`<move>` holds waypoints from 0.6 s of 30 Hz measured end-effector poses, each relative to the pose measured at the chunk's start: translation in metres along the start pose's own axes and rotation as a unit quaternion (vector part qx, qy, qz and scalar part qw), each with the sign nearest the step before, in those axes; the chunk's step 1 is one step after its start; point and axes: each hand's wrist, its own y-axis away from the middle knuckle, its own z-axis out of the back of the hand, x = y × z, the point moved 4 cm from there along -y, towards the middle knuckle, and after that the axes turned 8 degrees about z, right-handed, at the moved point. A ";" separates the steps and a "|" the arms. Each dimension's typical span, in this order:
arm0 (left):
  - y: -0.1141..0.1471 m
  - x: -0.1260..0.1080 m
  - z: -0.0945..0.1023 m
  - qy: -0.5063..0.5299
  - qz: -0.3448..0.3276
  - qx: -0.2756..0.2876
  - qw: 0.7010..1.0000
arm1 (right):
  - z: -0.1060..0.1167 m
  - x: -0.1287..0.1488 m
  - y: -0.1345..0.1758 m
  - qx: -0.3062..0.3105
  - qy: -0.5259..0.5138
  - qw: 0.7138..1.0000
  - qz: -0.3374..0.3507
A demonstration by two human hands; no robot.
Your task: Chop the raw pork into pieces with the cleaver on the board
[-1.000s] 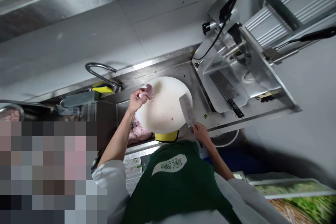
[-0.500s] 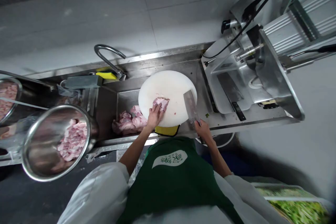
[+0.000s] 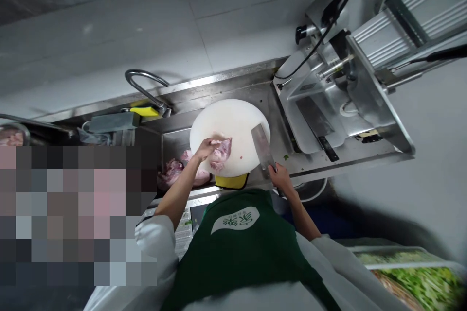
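My left hand (image 3: 205, 148) grips a piece of raw meat (image 3: 222, 151) by its left end, over the near left part of a round white cutting board (image 3: 233, 116). In my right hand (image 3: 279, 178) is the handle of a cleaver (image 3: 262, 145), whose broad blade lies across the board's right edge. More raw meat (image 3: 170, 173) sits in the sink to the left of the board, partly behind my left forearm. A small red scrap lies on the board between the hands.
A faucet (image 3: 146, 77) arches behind the sink, with a yellow cloth (image 3: 144, 111) beside it. To the right stands a metal slicing machine (image 3: 339, 73), a second cleaver (image 3: 315, 116) resting at its base. A yellow pad (image 3: 230, 181) shows under the board. Blurred blocks hide the lower left.
My left hand has closed on the meat and shifted slightly left; the piece now hangs unfolded toward the near edge. The cleaver stays at the board's right side. The view has shifted a little.
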 end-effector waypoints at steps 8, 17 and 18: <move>0.016 -0.081 0.049 0.045 -0.146 -0.008 0.988 | 0.000 -0.004 0.000 0.005 -0.015 1.000 0.006; 0.083 -0.033 -0.013 -0.440 -0.250 0.149 0.849 | 0.004 -0.001 -0.005 0.011 -0.006 1.000 0.012; 0.086 -0.017 -0.019 -0.457 -0.229 0.154 0.846 | 0.004 0.000 -0.004 0.013 -0.006 1.000 0.012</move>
